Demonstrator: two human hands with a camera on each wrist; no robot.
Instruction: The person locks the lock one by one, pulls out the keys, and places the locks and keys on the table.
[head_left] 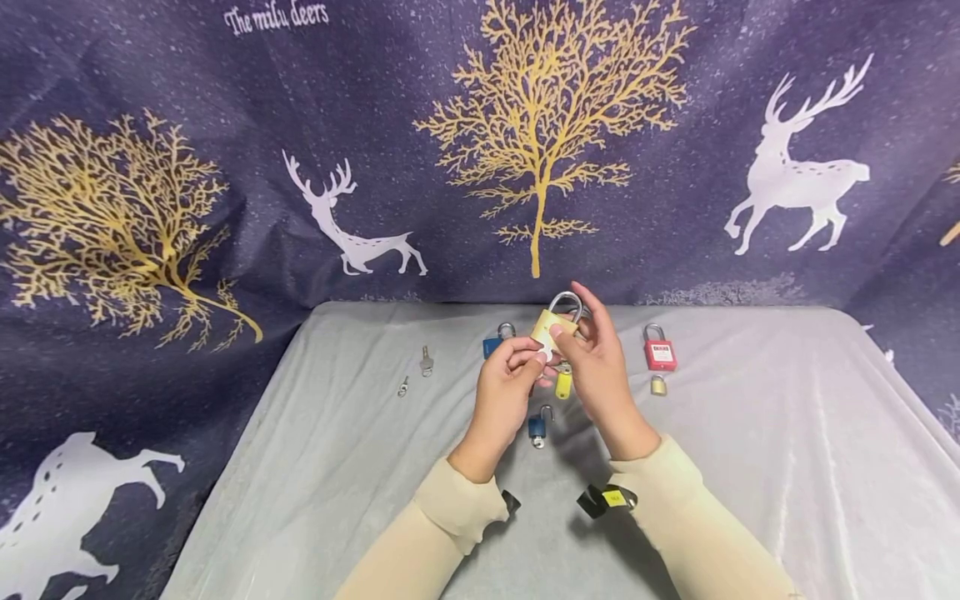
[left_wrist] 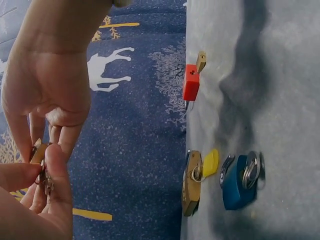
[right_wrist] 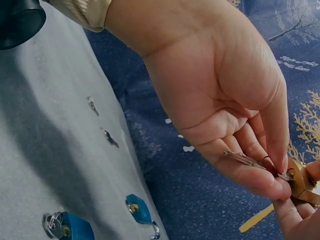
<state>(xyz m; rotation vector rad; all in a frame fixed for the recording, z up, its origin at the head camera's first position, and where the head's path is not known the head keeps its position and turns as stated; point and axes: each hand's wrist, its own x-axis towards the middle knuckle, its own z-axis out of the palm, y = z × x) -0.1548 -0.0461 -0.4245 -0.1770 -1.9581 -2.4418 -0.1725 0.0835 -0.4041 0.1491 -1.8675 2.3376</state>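
Note:
A brass padlock with a silver shackle is held up above the table, shackle upward. My right hand grips its body, thumb on the front face and fingers behind. At the padlock's lower end, my left hand pinches a silver key between thumb and forefinger, right at the keyhole. More keys hang from it against the left fingers. Below the hands lie another brass padlock with a yellow tag and a blue padlock with its shackle open and a key ring at its base.
Another blue padlock lies behind the left hand. On the right, a red padlock stands behind a small brass padlock. Two loose keys, one larger key and one smaller key, lie left on the grey cloth.

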